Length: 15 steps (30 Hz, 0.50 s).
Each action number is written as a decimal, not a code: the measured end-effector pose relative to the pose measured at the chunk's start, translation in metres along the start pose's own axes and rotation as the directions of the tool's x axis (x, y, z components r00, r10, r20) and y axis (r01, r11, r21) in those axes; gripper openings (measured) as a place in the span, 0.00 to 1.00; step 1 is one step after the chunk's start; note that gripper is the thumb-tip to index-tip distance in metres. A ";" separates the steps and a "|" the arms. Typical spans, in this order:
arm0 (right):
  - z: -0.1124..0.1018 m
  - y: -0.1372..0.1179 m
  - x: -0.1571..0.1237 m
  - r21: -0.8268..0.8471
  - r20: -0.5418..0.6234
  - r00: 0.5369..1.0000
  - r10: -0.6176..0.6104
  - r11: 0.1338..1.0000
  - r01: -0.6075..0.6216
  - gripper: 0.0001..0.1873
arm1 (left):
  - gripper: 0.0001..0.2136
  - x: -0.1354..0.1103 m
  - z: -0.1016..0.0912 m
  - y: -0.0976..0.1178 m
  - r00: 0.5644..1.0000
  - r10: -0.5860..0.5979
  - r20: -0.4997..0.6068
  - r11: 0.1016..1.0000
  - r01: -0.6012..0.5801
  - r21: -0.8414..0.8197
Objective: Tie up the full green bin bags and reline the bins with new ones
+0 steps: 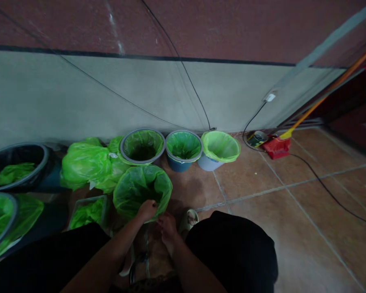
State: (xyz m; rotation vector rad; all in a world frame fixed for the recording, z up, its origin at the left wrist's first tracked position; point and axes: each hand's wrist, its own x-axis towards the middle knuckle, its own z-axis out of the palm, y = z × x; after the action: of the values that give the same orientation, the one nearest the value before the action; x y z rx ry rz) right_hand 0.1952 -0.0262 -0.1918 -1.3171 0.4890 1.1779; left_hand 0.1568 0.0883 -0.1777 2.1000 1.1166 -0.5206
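A trash bin lined with a green plastic bag stands between my knees, the bag folded out over its rim. My left hand is closed at the near edge of the bag, fingers curled over the rim. Just right of it, my right hand pinches the outer edge of the same bag. The bin's wall is mostly hidden by the bag and my arms.
Behind stand three lined bins: a grey-rimmed bin, a blue bin and a white bin. Left are green bags, a small container and dark bins. Right lie a can, red dustpan and cable.
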 end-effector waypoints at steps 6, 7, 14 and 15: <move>0.001 -0.005 0.015 -0.050 0.038 0.998 -0.052 0.997 0.054 0.07 | 0.13 0.007 0.001 -0.009 0.998 -0.061 -0.001 0.997 0.061 0.052; 0.000 -0.004 0.017 -0.062 0.047 0.997 -0.057 0.996 0.060 0.07 | 0.13 0.007 0.000 -0.010 0.997 -0.073 -0.006 0.996 0.073 0.060; -0.016 -0.004 0.025 -0.103 0.020 0.998 -0.067 0.992 0.069 0.11 | 0.18 -0.008 -0.023 -0.002 0.975 -0.099 -0.201 0.989 0.118 0.085; -0.020 -0.007 0.029 -0.108 0.013 0.994 -0.106 0.988 0.107 0.11 | 0.19 -0.013 -0.026 0.001 0.962 -0.076 -0.261 0.991 0.101 0.083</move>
State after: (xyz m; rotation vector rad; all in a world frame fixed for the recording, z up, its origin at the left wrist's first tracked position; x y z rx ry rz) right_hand 0.2189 -0.0321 -0.2181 -1.4148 0.3486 1.1327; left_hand 0.1509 0.1001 -0.1513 2.2559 1.3617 -0.3547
